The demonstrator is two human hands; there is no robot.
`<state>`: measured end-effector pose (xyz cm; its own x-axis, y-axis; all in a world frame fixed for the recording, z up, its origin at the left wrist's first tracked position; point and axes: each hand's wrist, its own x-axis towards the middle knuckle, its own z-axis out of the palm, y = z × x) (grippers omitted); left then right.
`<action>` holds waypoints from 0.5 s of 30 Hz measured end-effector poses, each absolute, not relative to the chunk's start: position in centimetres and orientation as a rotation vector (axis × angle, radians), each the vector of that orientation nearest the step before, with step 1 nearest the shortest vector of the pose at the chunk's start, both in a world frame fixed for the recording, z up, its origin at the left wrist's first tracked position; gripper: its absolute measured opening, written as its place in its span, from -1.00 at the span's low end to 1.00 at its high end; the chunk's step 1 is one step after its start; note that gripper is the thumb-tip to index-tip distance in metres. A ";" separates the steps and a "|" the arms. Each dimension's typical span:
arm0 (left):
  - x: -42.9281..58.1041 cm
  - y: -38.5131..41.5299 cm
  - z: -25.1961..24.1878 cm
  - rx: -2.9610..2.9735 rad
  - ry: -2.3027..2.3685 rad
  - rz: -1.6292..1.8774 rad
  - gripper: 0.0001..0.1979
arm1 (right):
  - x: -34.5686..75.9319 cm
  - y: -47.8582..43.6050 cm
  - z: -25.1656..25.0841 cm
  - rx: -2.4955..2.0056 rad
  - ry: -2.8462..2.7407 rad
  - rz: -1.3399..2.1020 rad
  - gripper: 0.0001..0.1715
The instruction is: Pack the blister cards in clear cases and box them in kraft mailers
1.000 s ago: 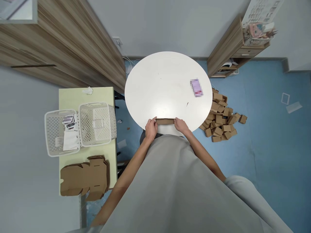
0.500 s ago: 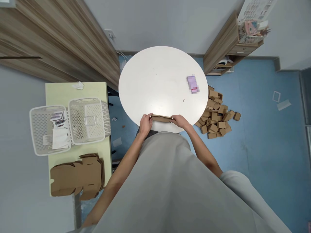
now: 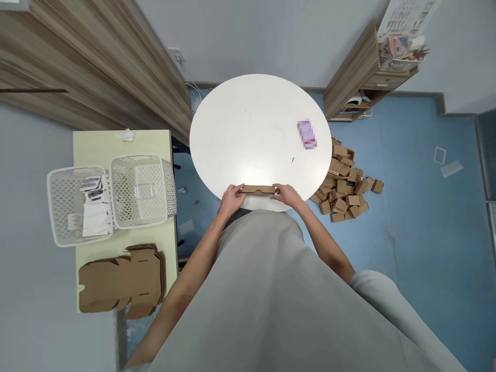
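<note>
Close to my body, at the near edge of a white oval table, is a small brown cardboard box. Its long side with a small half-round notch faces up toward me. My left hand grips the box's left end, fingers closed on it. At the right end my right hand holds it the same way. A blurred purple item lies on the table's right side.
On the left, a pale yellow table bears two white plastic baskets, one with printed papers, and a stack of flat cardboard blanks. Many folded boxes lie heaped on the floor at right. A wooden cabinet stands behind.
The box has turned between my hands: its open, hollow-looking side showed before, and now a flat, closed side with a notch shows. Both hands stay at its ends.
</note>
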<state>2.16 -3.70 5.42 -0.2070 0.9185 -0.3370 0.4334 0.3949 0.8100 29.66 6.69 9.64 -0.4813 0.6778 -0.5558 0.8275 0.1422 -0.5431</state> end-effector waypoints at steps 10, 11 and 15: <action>0.6 -2.7 3.3 1.085 1.708 0.679 -0.55 | 30.5 5.4 7.0 1.772 2.047 -1.554 -0.54; 0.4 -2.4 3.0 1.068 1.714 0.665 -0.50 | 30.3 5.5 6.9 1.792 2.007 -1.574 -0.54; -0.4 -1.2 2.1 0.997 1.677 0.617 -0.35 | 29.6 5.9 7.0 1.915 1.684 -1.831 -0.53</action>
